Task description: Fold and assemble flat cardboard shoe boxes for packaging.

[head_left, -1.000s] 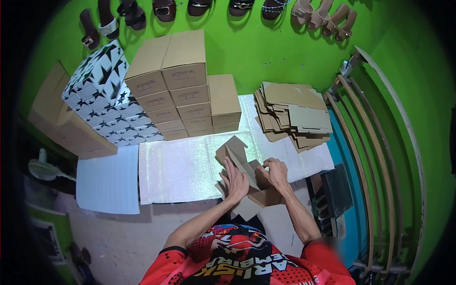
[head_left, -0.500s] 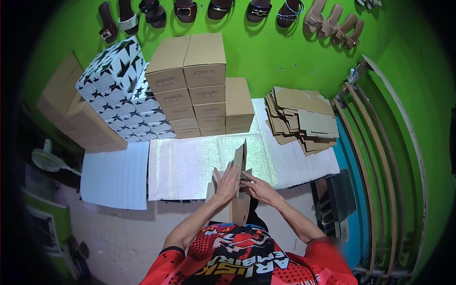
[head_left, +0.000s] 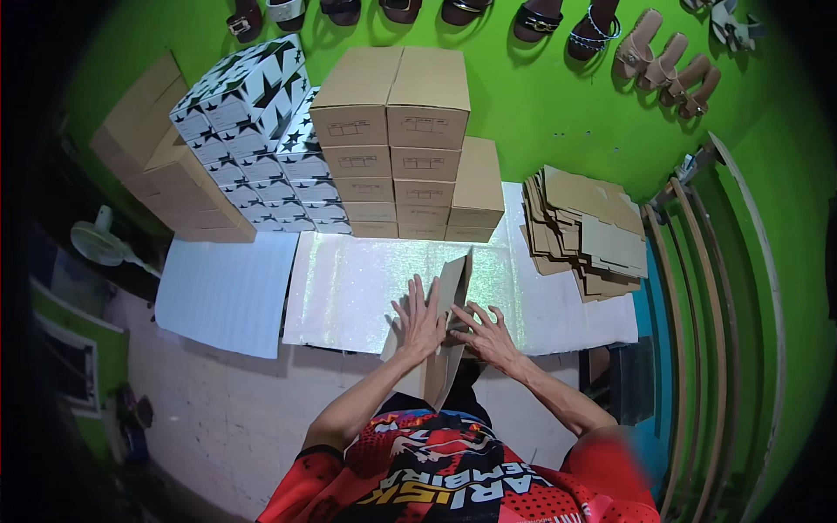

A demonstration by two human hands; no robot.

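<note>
A brown cardboard piece (head_left: 453,277), partly folded, stands on edge in front of me, running from the table's front edge back toward my body. My left hand (head_left: 422,327) lies against its left side with fingers stretched and spread. On the other side, my right hand (head_left: 490,338) has its fingers apart, with the tips at or close to the cardboard's right face. Part of the cardboard's lower left side is hidden behind my left hand and forearm.
Brown boxes (head_left: 427,131) and star-patterned white boxes (head_left: 253,131) are stacked at the back left of the table (head_left: 349,305). Flattened cardboard (head_left: 602,218) is piled at the back right. Wooden rails (head_left: 697,322) stand at right, a fan (head_left: 96,240) at left. Sandals (head_left: 641,44) hang on the green wall.
My left hand's fingers have spread wider against the cardboard. My right hand's fingers have opened out from a closer grouping. The whole view has shifted, with the wall and boxes moving rightward.
</note>
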